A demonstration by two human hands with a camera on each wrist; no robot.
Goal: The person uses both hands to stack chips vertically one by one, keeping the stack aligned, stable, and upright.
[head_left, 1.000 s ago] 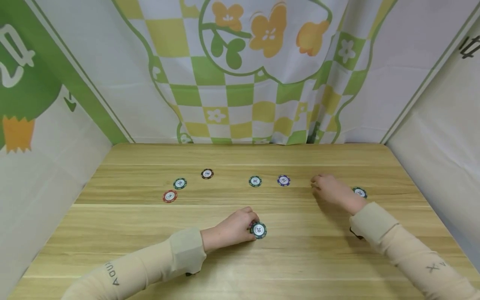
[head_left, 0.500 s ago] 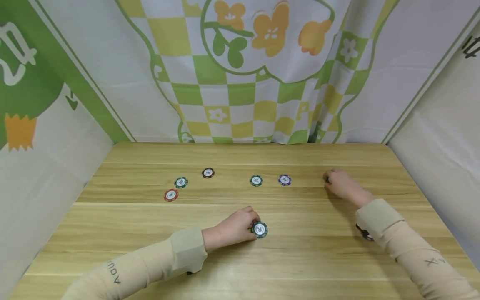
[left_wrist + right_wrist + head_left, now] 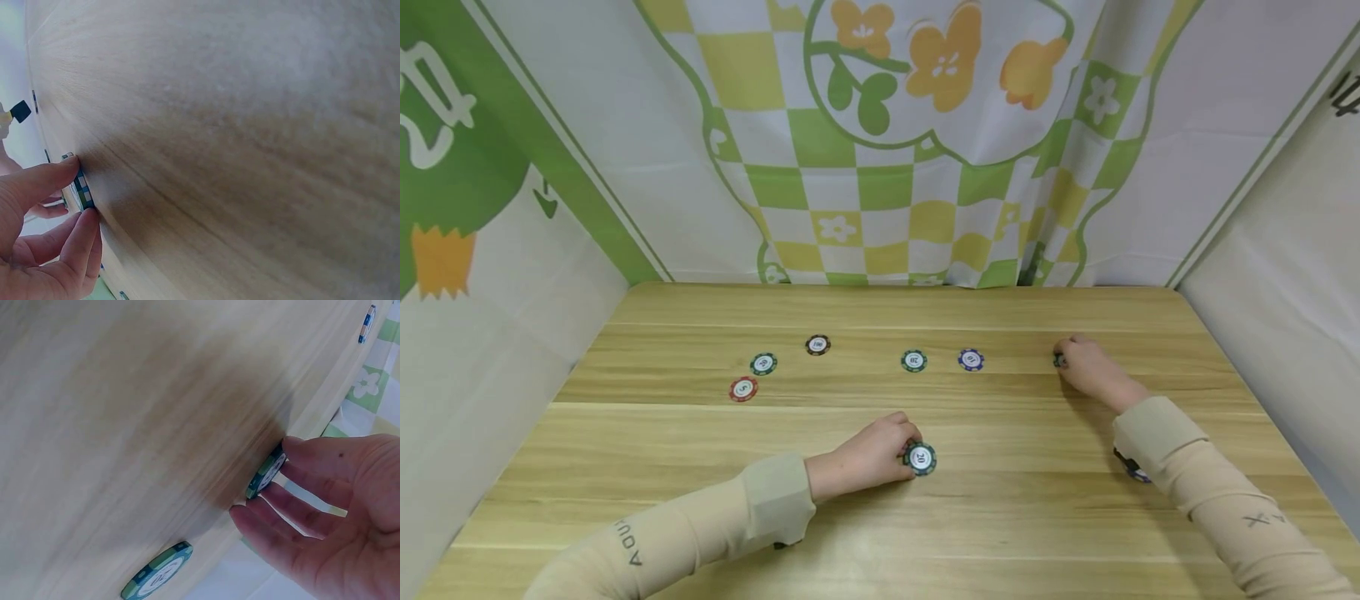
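Note:
In the head view my left hand point(image 3: 868, 454) pinches a green chip marked 20 point(image 3: 920, 458) by its edge, low over the front middle of the table. The left wrist view shows thumb and fingertips on opposite edges of this green poker chip point(image 3: 81, 189). Farther right, my right hand point(image 3: 1093, 367) has its fingertips round another green poker chip point(image 3: 1060, 360), mostly covered by the hand. The right wrist view shows that chip point(image 3: 267, 471) flat on the wood between thumb and fingers. A second green chip point(image 3: 157, 572) lies near it.
On the wooden table point(image 3: 700, 483) lie a red chip point(image 3: 743, 389), a green chip point(image 3: 763, 364), a black chip point(image 3: 817, 344), another green chip point(image 3: 913, 360) and a purple chip point(image 3: 971, 359). A purple-edged chip point(image 3: 1139, 475) shows partly beside the right sleeve. A patterned curtain point(image 3: 820, 200) hangs behind.
My right hand has moved right, and a green chip now shows at its fingertips. The green chip behind that wrist is now covered in the head view. My left hand holds nearly still.

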